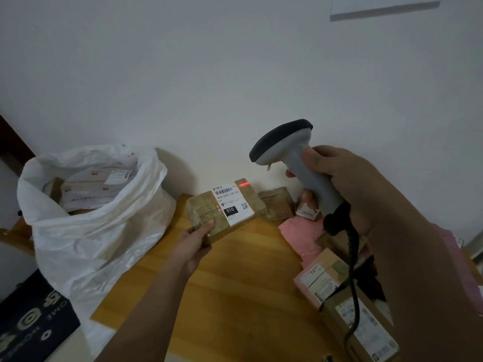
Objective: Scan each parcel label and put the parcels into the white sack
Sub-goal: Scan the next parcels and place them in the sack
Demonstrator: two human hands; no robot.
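My left hand (pixel 193 244) grips the near corner of a brown taped parcel (pixel 226 207) and holds it above the wooden table, its white label (pixel 231 202) facing up. My right hand (pixel 347 186) grips the grey handle of a barcode scanner (pixel 290 155), raised to the right of the parcel with its head pointing down-left. A red scan line (pixel 244 183) falls on the parcel's far edge, just right of the label's barcode. The white sack (pixel 86 220) stands open at the left with several parcels inside.
Several parcels lie at the table's right side: a brown box (pixel 277 202) by the wall, a pink soft bag (pixel 303 236), a pink box (pixel 321 278), a cardboard box (pixel 366 327). The scanner cable (pixel 352 278) hangs over them. A dark printed box (pixel 31 322) sits lower left.
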